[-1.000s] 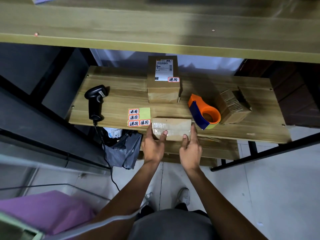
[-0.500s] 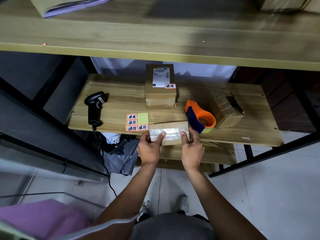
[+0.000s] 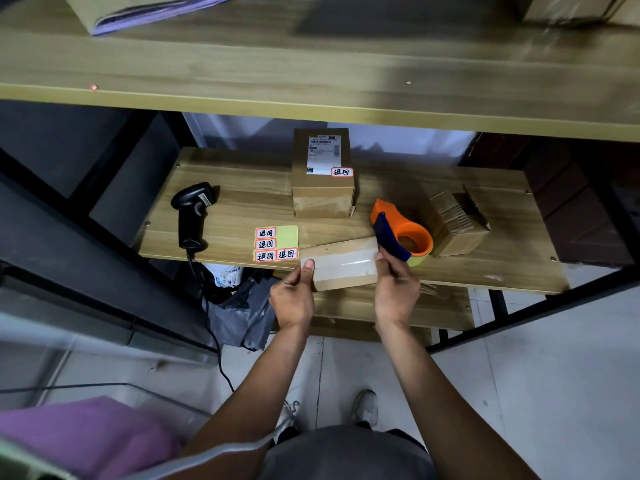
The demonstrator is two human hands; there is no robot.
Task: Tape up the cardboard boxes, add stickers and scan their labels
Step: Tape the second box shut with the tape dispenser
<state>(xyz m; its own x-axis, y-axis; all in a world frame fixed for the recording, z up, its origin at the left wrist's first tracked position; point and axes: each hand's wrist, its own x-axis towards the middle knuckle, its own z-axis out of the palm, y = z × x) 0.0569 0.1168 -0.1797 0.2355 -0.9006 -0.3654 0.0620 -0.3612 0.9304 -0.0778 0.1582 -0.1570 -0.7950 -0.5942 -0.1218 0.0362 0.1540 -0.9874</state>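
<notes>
A small flat cardboard box [image 3: 341, 265] with clear tape across its near face is tilted at the front edge of the lower shelf [image 3: 242, 206]. My left hand [image 3: 292, 296] grips its left end, thumb on the taped face. My right hand [image 3: 394, 289] grips its right end. An orange and blue tape dispenser [image 3: 403, 237] sits just right of the box. A yellow sheet of red-edged stickers [image 3: 276, 243] lies to its left. A black handheld scanner [image 3: 192, 216] lies further left. A taped box [image 3: 322, 173] with a white label and one sticker stands behind.
An open cardboard box [image 3: 457, 221] lies on its side at the right of the shelf. A wide upper shelf [image 3: 311, 74] overhangs the work area. Grey plastic bags [image 3: 239, 310] and the scanner cable hang below. A purple bag [image 3: 83, 438] sits at the lower left.
Both hands have shifted outward to the box's ends and lifted its right end, so the box now tilts. The view has dropped a little.
</notes>
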